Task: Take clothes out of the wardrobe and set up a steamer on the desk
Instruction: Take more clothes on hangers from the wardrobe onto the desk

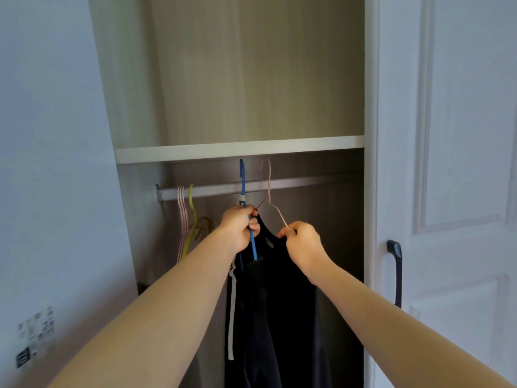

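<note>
Inside the open wardrobe, dark clothes [279, 303] hang below a metal rail [307, 182]. My left hand [240, 228] grips the blue hanger [242, 180] just under its neck. The blue hook stands above the rail, in front of it. My right hand [303, 242] pinches the shoulder of a pink wire hanger [269, 186], whose hook also rises above the rail. A white drawstring [231, 312] dangles from the dark clothes. No steamer or desk is in view.
Several empty pink and yellow hangers [188, 219] hang at the rail's left end. A white shelf [240, 149] sits just above the rail. The wardrobe's white door [453, 163] with a dark handle [396, 273] stands at the right; a wall is at the left.
</note>
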A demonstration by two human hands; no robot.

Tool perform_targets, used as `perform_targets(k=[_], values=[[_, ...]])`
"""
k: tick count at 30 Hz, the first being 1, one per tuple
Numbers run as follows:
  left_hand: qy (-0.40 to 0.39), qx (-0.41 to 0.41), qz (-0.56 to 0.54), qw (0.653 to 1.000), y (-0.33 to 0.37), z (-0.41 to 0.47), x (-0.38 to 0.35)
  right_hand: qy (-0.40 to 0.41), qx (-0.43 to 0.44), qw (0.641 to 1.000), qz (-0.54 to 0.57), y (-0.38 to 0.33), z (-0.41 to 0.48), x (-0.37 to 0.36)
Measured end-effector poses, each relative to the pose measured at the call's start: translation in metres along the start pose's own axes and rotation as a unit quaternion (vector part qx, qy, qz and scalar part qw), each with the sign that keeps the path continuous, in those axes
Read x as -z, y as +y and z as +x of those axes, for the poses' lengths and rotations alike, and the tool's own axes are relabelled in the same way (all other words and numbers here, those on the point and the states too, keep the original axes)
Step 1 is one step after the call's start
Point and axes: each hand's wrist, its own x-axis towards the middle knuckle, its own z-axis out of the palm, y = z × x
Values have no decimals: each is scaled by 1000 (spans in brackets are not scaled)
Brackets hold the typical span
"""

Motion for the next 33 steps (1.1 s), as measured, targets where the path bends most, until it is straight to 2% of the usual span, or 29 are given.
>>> perform_targets(k=[9, 15, 22, 33], values=[[31, 24, 40, 998, -35, -40, 14, -28, -32, 999, -24, 16, -50, 9], [39, 45, 42, 997, -48, -84, 19, 1, -28, 999, -45, 17, -100, 20], [25, 37, 45, 998, -31, -155, -1, 28, 1, 994, -103, -20, -154, 46], [-9, 47, 31, 998, 20, -286, -14, 60, 17, 989, -132, -96, -261, 87]])
